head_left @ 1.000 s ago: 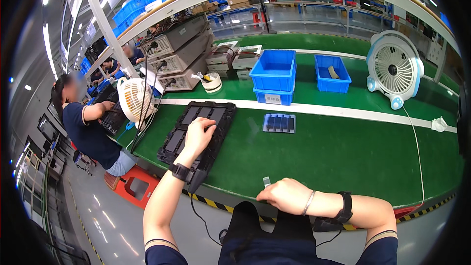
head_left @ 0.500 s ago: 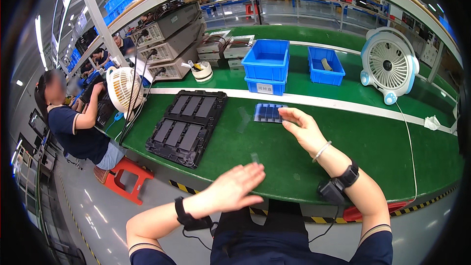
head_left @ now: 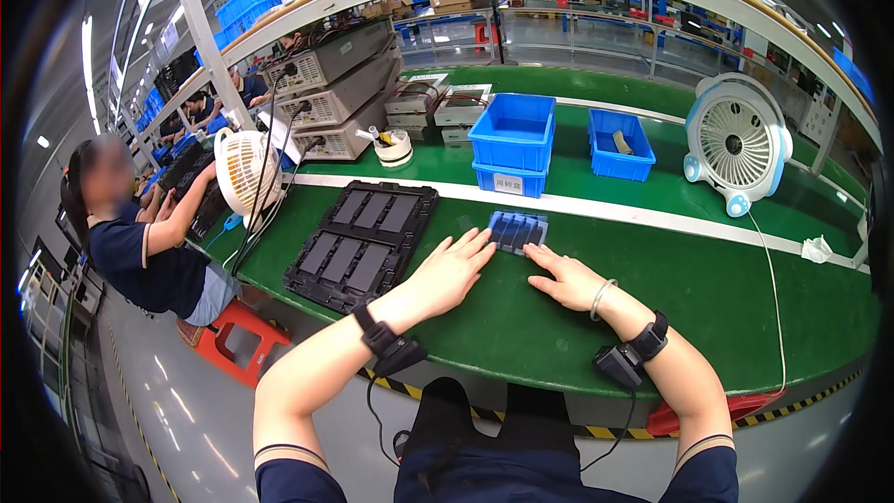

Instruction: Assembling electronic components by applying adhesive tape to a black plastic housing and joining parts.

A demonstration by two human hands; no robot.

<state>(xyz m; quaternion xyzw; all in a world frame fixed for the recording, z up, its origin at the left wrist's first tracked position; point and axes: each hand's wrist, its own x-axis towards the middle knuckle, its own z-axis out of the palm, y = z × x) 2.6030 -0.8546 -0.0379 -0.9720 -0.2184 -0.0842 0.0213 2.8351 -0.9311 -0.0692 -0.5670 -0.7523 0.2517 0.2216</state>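
Note:
A small bluish sheet with several dark strips (head_left: 519,231) lies flat on the green tabletop in front of me. My left hand (head_left: 452,272) is open, palm down, its outstretched fingertips at the near left corner of the sheet. On the other side, my right hand (head_left: 566,279) is also open, with its fingertips touching or just beside the near right edge. Neither hand visibly holds anything. To the left of my left hand lies a black tray (head_left: 402,251) with several dark flat rectangular pieces in its compartments.
Blue bins (head_left: 512,130) stand stacked behind the sheet, with another blue bin (head_left: 622,166) to their right. A white fan (head_left: 736,144) is at the right, a cream fan (head_left: 247,172) at the left. Stacked grey equipment (head_left: 326,98) fills the back left. A person (head_left: 140,242) sits at the left.
My left hand has moved up and forward to the sheet, and a small clear piece near its fingertips no longer shows. My right hand has shifted slightly nearer me, now at the sheet's near edge.

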